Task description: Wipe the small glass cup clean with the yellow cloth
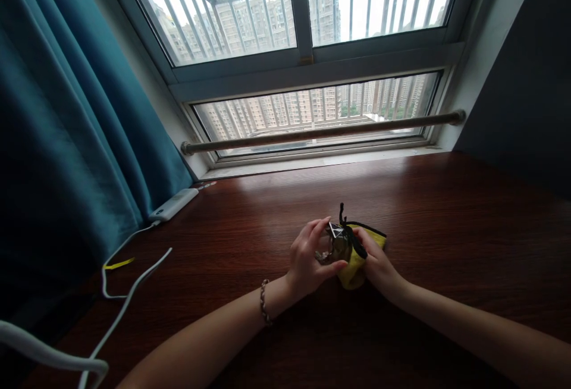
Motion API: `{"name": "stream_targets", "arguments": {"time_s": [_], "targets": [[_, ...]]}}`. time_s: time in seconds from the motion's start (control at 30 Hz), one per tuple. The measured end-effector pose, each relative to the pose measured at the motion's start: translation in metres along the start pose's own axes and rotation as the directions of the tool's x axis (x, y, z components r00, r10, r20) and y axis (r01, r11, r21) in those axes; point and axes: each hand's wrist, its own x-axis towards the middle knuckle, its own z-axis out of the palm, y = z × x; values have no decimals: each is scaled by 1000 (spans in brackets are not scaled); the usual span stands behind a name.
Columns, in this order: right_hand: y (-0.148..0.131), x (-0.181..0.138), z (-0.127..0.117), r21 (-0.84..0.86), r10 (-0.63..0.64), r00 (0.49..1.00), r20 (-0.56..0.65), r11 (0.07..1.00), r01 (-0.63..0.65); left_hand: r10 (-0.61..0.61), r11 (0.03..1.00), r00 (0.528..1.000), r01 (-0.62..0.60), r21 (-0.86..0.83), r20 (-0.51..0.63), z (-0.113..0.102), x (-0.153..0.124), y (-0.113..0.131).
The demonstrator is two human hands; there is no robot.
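Note:
My left hand [307,257] is closed around a shiny, see-through object with dark and clear parts [339,246], thumb below and fingers above. Its exact kind cannot be made out. Right beside it, my right hand [377,263] grips a yellow drawstring pouch [353,278] with black trim and a black cord [342,213] standing up from it. The shiny object lies against the pouch's dark-edged side; whether part of it sits inside is hidden. Both hands are just above the brown wooden surface [250,222].
A white power strip [175,204] lies by the blue curtain [89,109] at left. White cables [134,291] and a yellow strip [119,264] are in front of it. A metal rail [321,134] crosses before the barred window at the back.

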Motion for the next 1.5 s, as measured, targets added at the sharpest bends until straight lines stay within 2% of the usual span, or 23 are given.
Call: {"name": "stream_targets", "arguments": {"time_s": [0.07,0.1,0.2,0.3,0.43,0.5,0.6,0.67,0.8,0.87,0.9,0.97,1.0,1.03,1.07,1.13,1.2,1.23,1.33,1.5], "targets": [[-1,-1,1,206,115,992,57,971,-125,-13,999,998,15,32,-63,3,2,-4],[-1,-1,2,301,161,984,83,937,-178,-39,999,995,39,-5,-89,5,3,-7],[-2,-1,4,485,211,969,128,839,-247,-167,956,982,138,-259,-93,11,5,-12],[-4,0,4,540,206,972,108,809,-232,-240,893,971,217,-395,-10,13,6,-11],[-8,0,5,545,237,969,75,804,-238,-200,746,958,286,-601,207,15,5,-4],[-11,-1,7,540,253,966,55,806,-242,-193,715,959,281,-640,206,17,3,-2],[-15,-1,7,528,270,962,45,811,-253,-245,768,966,246,-591,84,20,2,-3],[-16,2,5,523,288,957,24,813,-258,-286,834,958,236,-499,-25,21,3,-7],[-17,14,-9,501,276,952,-130,847,-177,-311,932,927,254,-258,-210,19,6,-20],[-18,19,-18,418,185,954,-237,906,-72,-294,952,924,262,-156,-243,18,7,-24],[-17,20,-21,324,102,958,-267,946,-11,-279,959,929,257,-116,-244,18,8,-25],[-16,18,-24,1,-158,963,-217,987,162,-181,983,955,182,-18,-234,18,8,-24],[-15,15,-24,-201,-293,950,-110,942,268,-100,993,970,111,35,-223,18,7,-22],[-13,11,-22,-391,-408,912,34,835,387,-11,996,979,29,83,-205,18,6,-21],[-12,7,-20,-533,-488,853,185,679,505,73,991,981,-52,121,-181,19,5,-19],[-9,-2,-15,-649,-552,724,414,379,660,187,975,974,-168,145,-129,19,3,-18],[-8,-8,-11,-660,-571,640,515,213,721,236,965,967,-221,142,-95,18,1,-17],[-8,-10,-10,-655,-576,614,539,171,736,254,960,964,-241,142,-83,18,0,-17],[-12,-11,-7,-646,-552,584,595,104,756,304,945,951,-294,146,-55,16,1,-15],[-24,-11,-3,-656,-530,586,613,72,751,349,929,937,-341,145,-30,14,2,-9]]}}
